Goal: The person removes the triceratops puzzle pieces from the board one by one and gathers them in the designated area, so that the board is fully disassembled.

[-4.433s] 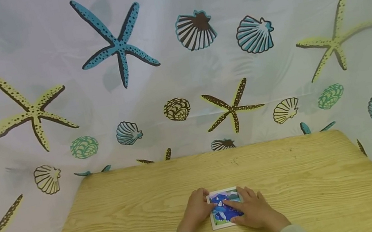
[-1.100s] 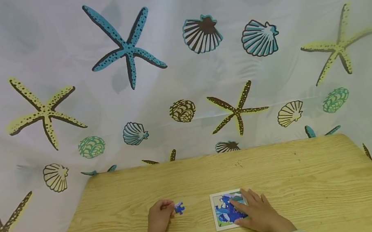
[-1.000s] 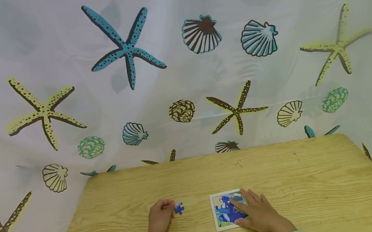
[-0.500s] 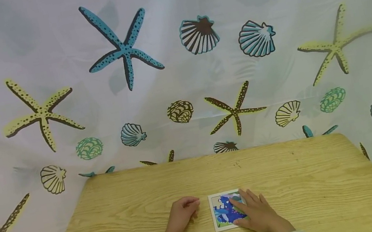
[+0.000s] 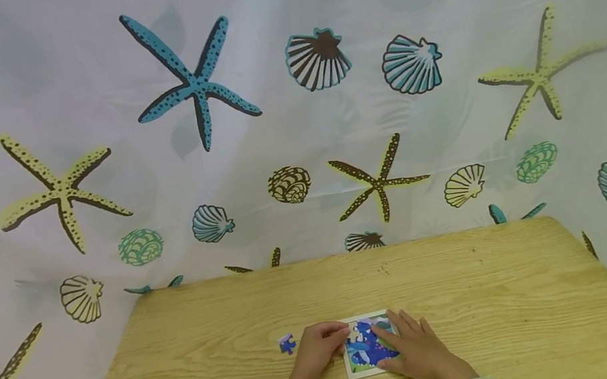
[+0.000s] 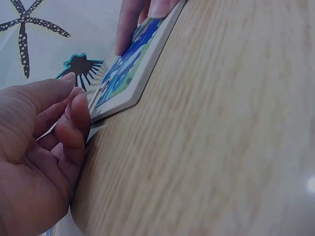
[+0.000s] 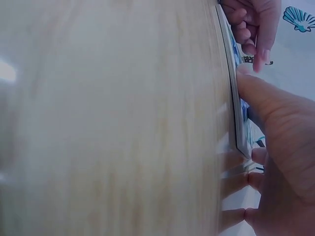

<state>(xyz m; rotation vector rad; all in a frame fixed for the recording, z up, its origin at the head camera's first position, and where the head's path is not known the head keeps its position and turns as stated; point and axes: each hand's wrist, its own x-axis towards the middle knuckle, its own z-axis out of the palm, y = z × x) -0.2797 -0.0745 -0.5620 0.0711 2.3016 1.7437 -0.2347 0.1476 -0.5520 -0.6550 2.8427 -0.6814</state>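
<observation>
A small jigsaw puzzle (image 5: pixel 362 348) of a blue cartoon figure lies in a white-rimmed tray (image 5: pixel 366 373) on the table. My left hand (image 5: pixel 315 353) is at the tray's upper left corner, its fingers curled and thumb near the index fingertip. In the left wrist view nothing shows between those fingertips. Spread over the tray's right side, my right hand (image 5: pixel 419 348) rests its index finger on the picture and its thumb by the near rim. Its other fingers reach past the right edge onto the table. A loose blue puzzle piece (image 5: pixel 287 344) lies left of my left hand.
The wooden table (image 5: pixel 211 321) reaches back to a hanging white curtain (image 5: pixel 250 165) printed with starfish and shells. That cloth also encloses both sides.
My left hand pulled a puzzle piece away to the left, left it on the table and came back right to the tray's corner. My right hand has stayed on the tray.
</observation>
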